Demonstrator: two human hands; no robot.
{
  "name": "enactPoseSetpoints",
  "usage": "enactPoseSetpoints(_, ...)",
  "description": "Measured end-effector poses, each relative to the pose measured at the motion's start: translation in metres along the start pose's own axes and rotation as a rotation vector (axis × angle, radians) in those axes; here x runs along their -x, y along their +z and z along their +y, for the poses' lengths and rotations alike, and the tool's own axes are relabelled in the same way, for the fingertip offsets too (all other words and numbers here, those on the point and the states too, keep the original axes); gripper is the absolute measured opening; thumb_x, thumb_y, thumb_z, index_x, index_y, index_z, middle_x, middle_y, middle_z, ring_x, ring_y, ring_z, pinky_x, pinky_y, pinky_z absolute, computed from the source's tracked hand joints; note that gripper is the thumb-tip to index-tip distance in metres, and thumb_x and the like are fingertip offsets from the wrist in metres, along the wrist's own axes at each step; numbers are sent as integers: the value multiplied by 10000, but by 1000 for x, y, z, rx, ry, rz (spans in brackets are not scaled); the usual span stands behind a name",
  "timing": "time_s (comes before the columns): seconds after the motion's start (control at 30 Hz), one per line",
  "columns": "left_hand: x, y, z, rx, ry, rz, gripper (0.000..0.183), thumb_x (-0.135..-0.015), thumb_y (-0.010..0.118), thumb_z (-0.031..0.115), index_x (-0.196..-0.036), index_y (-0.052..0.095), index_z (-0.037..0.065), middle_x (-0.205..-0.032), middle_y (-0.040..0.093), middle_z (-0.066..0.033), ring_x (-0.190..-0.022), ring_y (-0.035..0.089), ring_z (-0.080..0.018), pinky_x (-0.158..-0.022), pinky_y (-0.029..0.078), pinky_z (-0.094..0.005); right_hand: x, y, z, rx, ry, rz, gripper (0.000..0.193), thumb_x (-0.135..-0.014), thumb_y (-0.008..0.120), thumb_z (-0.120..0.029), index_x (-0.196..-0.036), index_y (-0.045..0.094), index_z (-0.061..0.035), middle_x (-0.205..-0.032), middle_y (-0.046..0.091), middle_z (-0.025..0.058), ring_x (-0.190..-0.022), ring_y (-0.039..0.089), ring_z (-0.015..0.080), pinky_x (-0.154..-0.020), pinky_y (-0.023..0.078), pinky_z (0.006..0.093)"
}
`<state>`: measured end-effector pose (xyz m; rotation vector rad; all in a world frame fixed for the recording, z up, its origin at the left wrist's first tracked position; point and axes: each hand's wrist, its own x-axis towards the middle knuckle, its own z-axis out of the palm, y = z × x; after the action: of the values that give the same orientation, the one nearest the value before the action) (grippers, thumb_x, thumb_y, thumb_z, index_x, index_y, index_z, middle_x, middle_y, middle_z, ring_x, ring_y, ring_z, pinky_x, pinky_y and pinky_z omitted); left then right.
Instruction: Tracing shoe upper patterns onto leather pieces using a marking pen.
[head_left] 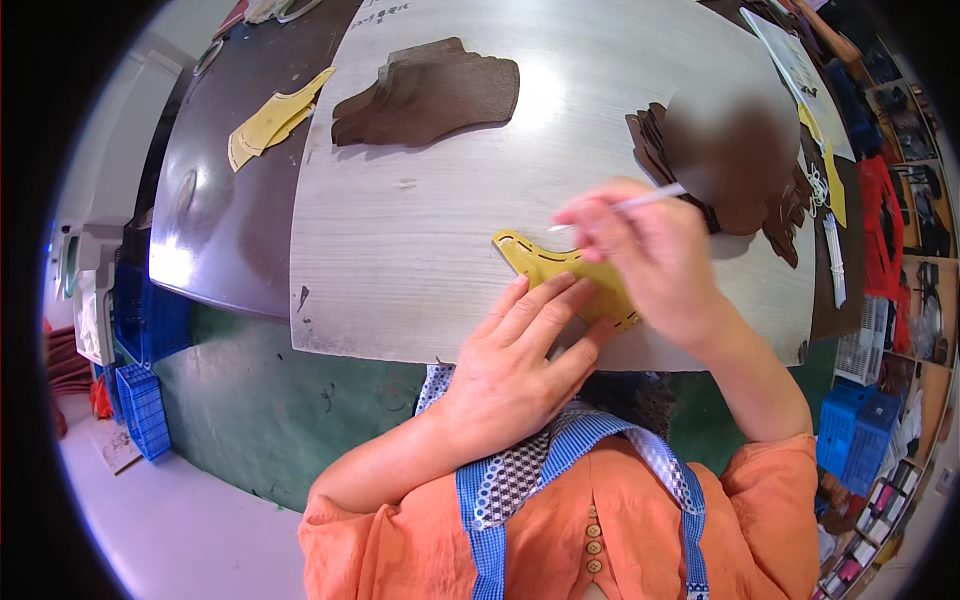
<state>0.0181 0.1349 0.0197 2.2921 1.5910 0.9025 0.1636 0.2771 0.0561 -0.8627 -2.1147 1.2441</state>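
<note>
A yellow template (545, 262) with dark slots along its border lies near the front of the pale board. Along its left side a thin dark edge shows; what lies beneath is mostly hidden. My left hand (525, 345) rests flat across the template, fingers stretched out and pressing on it. In my right hand (650, 250), closed fingers grip a slim white marking pen (652, 198), held slanted with its tip just above the template's upper edge. I cannot tell whether the tip touches anything.
Brown leather pieces (440, 95) lie stacked at the back left of the board (400, 230). More brown pieces (650, 145) fan out at the right, partly blurred. Yellow templates (270, 125) sit on the dark table at left. White pens (834, 260) lie at the right edge.
</note>
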Motion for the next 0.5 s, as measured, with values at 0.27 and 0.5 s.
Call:
enactPoseSetpoints(0.27,6,4,-4,5,30,41,388,-784,826,189,-1169,776,175,-1342,657,-149,-1300,632,-341,-1138,485,-531,2,22,4,354,-190,-14,217,-1052,632,-153,-981,724,32,-861,695,151,-790,705,301,-703,543,389)
enactPoseSetpoints(0.5,4,-1,0,4,-23,-10,421,-818,820,191,-1229,759,122,-1433,640,-159,-1345,616,-332,-1152,471,-529,38,-30,2,545,-59,92,138,-1009,675,-165,-960,719,-43,-847,692,133,-799,691,352,-712,542,442)
